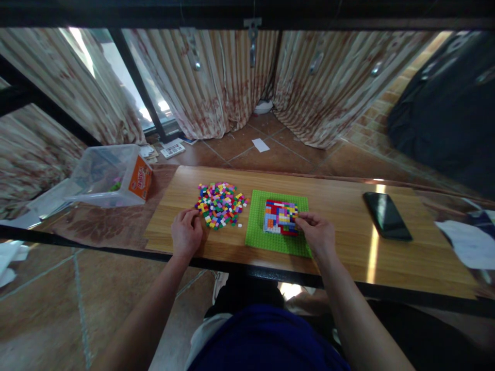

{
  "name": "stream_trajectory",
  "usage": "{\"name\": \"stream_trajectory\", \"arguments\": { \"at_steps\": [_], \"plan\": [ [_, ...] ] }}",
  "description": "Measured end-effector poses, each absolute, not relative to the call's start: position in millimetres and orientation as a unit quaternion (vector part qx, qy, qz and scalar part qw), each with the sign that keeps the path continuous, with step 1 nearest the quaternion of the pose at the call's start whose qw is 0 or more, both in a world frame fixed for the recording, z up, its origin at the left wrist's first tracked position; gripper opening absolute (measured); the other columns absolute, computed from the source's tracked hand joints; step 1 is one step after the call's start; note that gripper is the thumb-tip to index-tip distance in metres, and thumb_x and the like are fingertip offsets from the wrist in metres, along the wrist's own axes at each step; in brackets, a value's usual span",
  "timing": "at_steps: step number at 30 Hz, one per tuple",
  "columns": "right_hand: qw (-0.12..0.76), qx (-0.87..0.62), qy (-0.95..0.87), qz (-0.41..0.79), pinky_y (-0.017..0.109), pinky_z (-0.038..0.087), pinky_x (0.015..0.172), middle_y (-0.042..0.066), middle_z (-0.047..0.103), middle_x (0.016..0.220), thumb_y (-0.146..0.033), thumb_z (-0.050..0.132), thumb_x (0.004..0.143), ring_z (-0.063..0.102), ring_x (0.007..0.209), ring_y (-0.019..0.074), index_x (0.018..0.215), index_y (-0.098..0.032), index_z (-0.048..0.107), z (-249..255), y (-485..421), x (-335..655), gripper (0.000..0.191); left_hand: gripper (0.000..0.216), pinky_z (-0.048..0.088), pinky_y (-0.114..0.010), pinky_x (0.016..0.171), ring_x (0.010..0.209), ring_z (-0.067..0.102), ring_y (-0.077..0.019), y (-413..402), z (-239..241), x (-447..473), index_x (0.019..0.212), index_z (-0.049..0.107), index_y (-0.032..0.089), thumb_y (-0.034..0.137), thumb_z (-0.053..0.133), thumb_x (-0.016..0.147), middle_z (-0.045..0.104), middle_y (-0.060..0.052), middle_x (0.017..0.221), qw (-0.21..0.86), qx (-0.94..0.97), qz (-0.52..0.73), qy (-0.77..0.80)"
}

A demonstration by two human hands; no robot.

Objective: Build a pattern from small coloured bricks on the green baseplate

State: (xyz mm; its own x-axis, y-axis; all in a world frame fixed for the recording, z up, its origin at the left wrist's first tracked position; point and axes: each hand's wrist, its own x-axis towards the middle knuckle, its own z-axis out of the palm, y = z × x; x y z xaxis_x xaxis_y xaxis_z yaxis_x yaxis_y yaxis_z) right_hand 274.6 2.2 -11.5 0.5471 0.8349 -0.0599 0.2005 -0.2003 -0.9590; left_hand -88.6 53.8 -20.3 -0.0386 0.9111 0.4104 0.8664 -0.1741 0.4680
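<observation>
A green studded baseplate (257,239) lies on the wooden tabletop in front of me. On it stands a compact block of multicoloured toy bricks (279,216), packed close together in red, purple, yellow, white and blue. My right hand (319,233) is at the block's right edge, thumb and fingers pinched on a toy brick there, mostly hidden by the fingertips. To the left is a loose pile of small coloured bricks (221,203). My left hand (186,232) rests at the pile's left edge, fingers curled in; whatever they hold is hidden.
A black phone (388,216) lies on the right of the table (344,252). At the left stands a clear plastic bin (104,172) with an orange label. Papers (466,242) lie at the far right. Striped curtains (216,82) hang beyond the table.
</observation>
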Motion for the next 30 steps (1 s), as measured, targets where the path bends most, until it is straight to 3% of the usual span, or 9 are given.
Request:
{"name": "stream_trajectory", "arguments": {
  "at_steps": [21, 26, 30],
  "plan": [
    [0.445, -0.759, -0.397, 0.263, 0.033, 0.053, 0.059, 0.009, 0.074, 0.073, -0.049, 0.072, 0.067, 0.067, 0.061, 0.0209, 0.098, -0.013, 0.073, -6, 8, 276, 0.047, 0.026, 0.051, -0.043, 0.091, 0.099, 0.064, -0.0284, 54, -20, -88, 0.096, 0.07, 0.016, 0.024, 0.048, 0.086, 0.069, -0.013, 0.102, 0.03, 0.69, 0.325, 0.646],
    [0.432, -0.773, -0.445, 0.132, 0.036, 0.052, 0.07, 0.01, 0.076, 0.082, -0.048, 0.062, 0.079, 0.069, 0.074, 0.0234, 0.097, -0.016, 0.073, 17, -4, 253, 0.038, 0.026, 0.051, -0.044, 0.091, 0.1, 0.064, -0.0286, 53, -22, -88, 0.098, 0.07, 0.016, 0.024, 0.047, 0.087, 0.069, -0.014, 0.103, 0.029, 0.692, 0.322, 0.645],
    [0.418, -0.678, -0.588, 0.144, 0.034, 0.051, 0.078, 0.008, 0.075, 0.095, -0.037, 0.053, 0.089, 0.067, 0.082, 0.0202, 0.096, -0.02, 0.072, 34, -8, 208, 0.026, 0.025, 0.051, -0.043, 0.092, 0.101, 0.063, -0.0277, 52, -21, -87, 0.098, 0.069, 0.016, 0.021, 0.048, 0.087, 0.069, -0.013, 0.103, 0.031, 0.693, 0.323, 0.643]
  ]
}}
